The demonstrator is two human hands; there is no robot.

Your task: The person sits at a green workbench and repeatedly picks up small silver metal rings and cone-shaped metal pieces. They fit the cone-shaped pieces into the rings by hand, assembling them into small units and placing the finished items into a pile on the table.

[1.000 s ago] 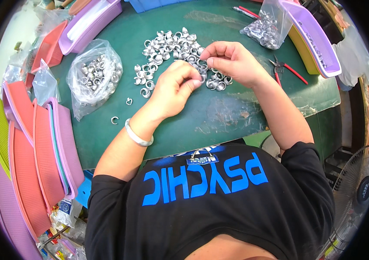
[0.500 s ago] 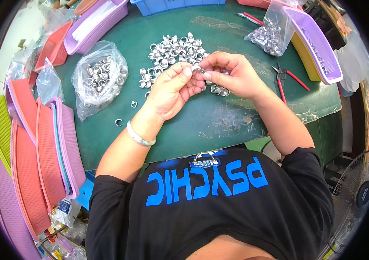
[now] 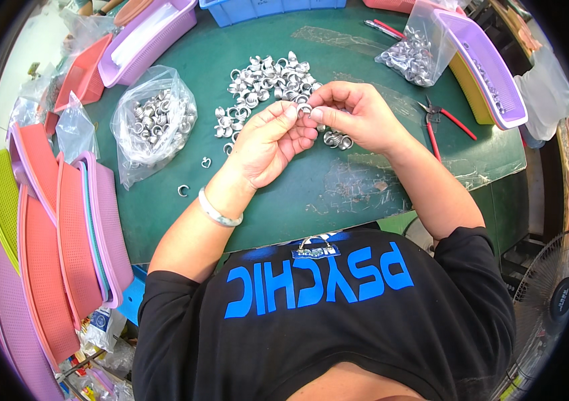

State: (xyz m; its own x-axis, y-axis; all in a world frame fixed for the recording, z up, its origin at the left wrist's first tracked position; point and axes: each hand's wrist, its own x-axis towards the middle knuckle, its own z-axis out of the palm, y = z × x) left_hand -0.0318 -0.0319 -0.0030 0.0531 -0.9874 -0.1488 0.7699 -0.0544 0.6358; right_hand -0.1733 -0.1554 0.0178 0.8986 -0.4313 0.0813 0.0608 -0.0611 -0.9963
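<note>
A silver ring [image 3: 304, 108] is pinched between the fingertips of both hands, just in front of a heap of similar metal rings [image 3: 267, 80]. My left hand [image 3: 269, 137] grips it from the left with thumb and finger, its other fingers curled and palm partly upward. My right hand [image 3: 351, 115] holds it from the right with thumb and forefinger. A few rings [image 3: 338, 140] lie under and beside my right hand, partly hidden. Left of my left forearm, a heart-shaped ring [image 3: 206, 162] and an open-looking ring [image 3: 183, 190] lie apart on the green tabletop [image 3: 284, 194].
A clear bag of rings [image 3: 156, 123] stands left; another bag [image 3: 408, 59] lies at the far right. Red-handled pliers [image 3: 439, 120] rest right of my right hand. A purple basket [image 3: 518, 110] stands beyond them. Stacked baskets [image 3: 74, 234] crowd the left edge; a fan [image 3: 555, 301] stands lower right.
Both hands stay nearly in place. The ring between the fingertips has turned slightly, and my left forearm has shifted a little to the right.
</note>
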